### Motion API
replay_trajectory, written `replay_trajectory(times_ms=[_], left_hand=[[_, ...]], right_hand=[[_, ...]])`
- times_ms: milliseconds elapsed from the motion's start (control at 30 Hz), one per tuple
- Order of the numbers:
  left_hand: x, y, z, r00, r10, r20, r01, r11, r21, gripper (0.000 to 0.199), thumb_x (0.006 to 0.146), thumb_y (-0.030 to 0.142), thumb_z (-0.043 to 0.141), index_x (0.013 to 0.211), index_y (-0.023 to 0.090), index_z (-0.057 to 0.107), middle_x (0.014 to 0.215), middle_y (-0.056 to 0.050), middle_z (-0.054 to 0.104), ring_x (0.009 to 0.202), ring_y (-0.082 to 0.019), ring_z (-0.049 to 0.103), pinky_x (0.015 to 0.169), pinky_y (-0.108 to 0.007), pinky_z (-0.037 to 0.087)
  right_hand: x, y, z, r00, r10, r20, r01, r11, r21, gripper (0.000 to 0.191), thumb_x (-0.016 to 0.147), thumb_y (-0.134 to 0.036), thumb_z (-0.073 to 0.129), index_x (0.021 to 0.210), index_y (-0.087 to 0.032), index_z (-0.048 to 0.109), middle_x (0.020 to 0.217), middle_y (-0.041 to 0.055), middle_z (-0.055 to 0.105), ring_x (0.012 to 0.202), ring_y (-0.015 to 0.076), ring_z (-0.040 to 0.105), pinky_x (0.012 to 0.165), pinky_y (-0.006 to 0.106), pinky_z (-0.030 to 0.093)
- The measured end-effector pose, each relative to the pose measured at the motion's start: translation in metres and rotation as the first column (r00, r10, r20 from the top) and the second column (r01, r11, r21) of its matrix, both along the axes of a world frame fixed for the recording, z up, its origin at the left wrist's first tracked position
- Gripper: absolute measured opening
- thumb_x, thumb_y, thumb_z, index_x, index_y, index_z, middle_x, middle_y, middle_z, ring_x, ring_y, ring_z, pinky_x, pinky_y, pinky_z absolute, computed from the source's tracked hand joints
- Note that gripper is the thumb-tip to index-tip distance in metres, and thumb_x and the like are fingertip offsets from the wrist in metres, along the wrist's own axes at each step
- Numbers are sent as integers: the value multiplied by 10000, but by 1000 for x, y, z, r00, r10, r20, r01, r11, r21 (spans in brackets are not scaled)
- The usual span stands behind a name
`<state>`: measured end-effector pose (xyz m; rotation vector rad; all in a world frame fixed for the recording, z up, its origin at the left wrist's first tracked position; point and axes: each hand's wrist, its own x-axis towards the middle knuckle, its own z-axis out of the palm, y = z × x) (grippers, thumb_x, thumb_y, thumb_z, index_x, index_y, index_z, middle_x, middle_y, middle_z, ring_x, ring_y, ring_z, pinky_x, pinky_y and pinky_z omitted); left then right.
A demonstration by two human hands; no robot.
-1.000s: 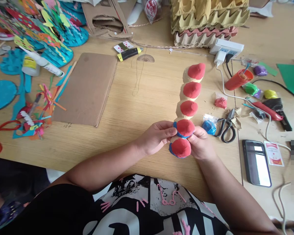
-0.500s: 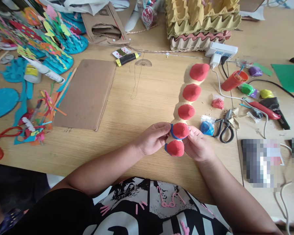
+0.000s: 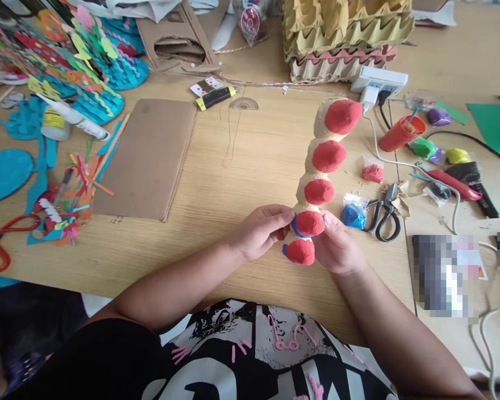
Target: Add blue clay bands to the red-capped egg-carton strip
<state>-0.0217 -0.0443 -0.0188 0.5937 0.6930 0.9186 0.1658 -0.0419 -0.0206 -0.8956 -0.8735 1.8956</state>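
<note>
Above the table, both hands hold a strip of egg carton point(image 3: 310, 193) with several humps whose tops are coated in red clay. Blue clay strips point(image 3: 294, 225) run along the sides of the two humps nearest me. My left hand point(image 3: 260, 232) pinches the strip's left side at the second hump from the near end. On the opposite side, my right hand point(image 3: 337, 244) grips the same hump, thumb at its edge. The other fingers are partly hidden behind the strip. To the right lie a bag of blue clay point(image 3: 354, 214) and black-handled scissors point(image 3: 385, 211).
Stacked egg trays point(image 3: 345, 39) and a white power strip point(image 3: 379, 81) stand at the back. A cardboard sheet point(image 3: 144, 158), red-handled scissors point(image 3: 8, 239) and paper scraps are on the left. An orange cup point(image 3: 402, 134) and a white cable point(image 3: 425, 173) are on the right.
The far end of the egg carton strip has tilted slightly up and toward me. Both hands keep their hold in nearly the same place. The view has shifted a little.
</note>
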Motion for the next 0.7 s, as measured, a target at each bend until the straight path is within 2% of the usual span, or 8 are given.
replay_trajectory(times_ms=[133, 233, 367, 567, 700], left_hand=[[2, 0, 3, 1000, 30, 1, -30, 999, 29, 473, 755, 586, 896, 791, 149, 717, 671, 3, 617, 605, -77, 521, 572, -210, 409], [4, -1, 3, 999, 40, 15, -40, 998, 45, 487, 763, 598, 886, 804, 144, 716, 680, -3, 634, 602, -82, 530, 578, -220, 426], [5, -2, 2, 999, 46, 11, -46, 998, 51, 497, 799, 614, 853, 786, 142, 699, 671, -2, 614, 596, -80, 516, 566, -224, 403], [3, -2, 5, 996, 87, -34, -84, 994, 73, 475, 756, 580, 896, 821, 137, 737, 683, -8, 630, 609, -90, 511, 584, -246, 395], [4, -3, 5, 996, 84, -40, -82, 995, 52, 516, 776, 623, 863, 753, 139, 684, 658, 1, 581, 599, -87, 483, 563, -245, 364]], right_hand=[[-3, -1, 1, 1000, -22, 1, 22, 1000, -10, 362, 812, -668, 817, 878, -315, 767, 875, 9, 743, 832, 224, 678, 836, 441, 588], [-2, -1, 1, 999, -44, -17, 43, 999, -28, 342, 801, -632, 844, 870, -303, 779, 885, 8, 751, 807, 201, 670, 814, 411, 588], [-1, 1, 1, 999, -35, -30, 34, 999, -24, 282, 812, -591, 851, 831, -320, 778, 849, -3, 748, 778, 200, 657, 791, 409, 581], [-1, 0, -1, 1000, -22, 7, 22, 1000, -10, 329, 827, -636, 823, 882, -316, 774, 901, 25, 750, 849, 231, 675, 826, 443, 585], [-1, 0, -1, 1000, -29, 1, 29, 1000, -1, 335, 818, -639, 826, 857, -311, 769, 860, 15, 742, 811, 221, 663, 811, 430, 582]])
